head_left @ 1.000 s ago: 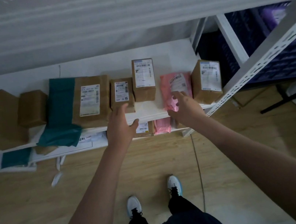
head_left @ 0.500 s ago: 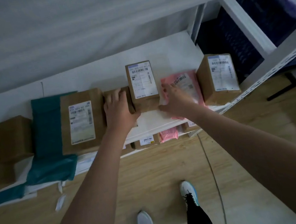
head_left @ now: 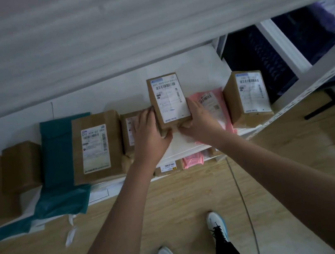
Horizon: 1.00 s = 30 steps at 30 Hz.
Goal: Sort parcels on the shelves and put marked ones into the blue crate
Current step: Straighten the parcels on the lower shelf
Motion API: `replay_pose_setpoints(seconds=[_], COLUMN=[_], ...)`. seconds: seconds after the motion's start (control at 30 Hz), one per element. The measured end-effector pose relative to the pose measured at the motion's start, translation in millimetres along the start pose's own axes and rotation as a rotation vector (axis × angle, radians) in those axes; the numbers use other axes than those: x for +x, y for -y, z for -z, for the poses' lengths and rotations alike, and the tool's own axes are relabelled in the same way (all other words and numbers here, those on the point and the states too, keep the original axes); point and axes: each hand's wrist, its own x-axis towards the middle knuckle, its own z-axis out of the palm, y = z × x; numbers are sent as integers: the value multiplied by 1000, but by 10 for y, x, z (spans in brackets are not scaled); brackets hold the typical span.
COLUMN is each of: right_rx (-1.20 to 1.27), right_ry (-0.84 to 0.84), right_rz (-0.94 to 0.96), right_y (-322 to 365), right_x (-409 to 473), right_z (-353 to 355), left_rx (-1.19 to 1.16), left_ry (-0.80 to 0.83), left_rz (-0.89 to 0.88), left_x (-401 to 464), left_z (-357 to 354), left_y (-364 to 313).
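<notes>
White shelf (head_left: 185,63); both hands (head_left: 173,129) around barcode-labelled brown parcel (head_left: 169,101).

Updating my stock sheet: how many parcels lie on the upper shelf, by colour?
Brown cardboard boxes: 6, one gripped by the left hand and right hand
Teal plastic mailer bag: 1
Pink plastic mailer bag: 1
Total: 8
</notes>
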Motion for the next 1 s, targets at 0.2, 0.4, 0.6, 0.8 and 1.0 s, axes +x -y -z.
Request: replay_pose_setpoints(seconds=[0.2,0.4,0.6,0.8,1.0], right_rx=[-85,-272,-335,-316,-290], right_ry=[-93,-116,-108,-113,-105], right_rz=[85,146,147,133,108], right_y=[322,674,760,815,830], right_x=[-571,-1149,-1453,-1552,-1553], right_z=[252,534,613,619,619], left_rx=[-63,39,44,22,19], left_ry=[-67,-111,-91,-59,-36], left_rz=[-42,-153,-185,-169,-152], left_x=[-379,-802,-1064,-1139,-1141], left_z=[482,979,1148,1202,1181], left_y=[-343,-524,-615,-648,-644])
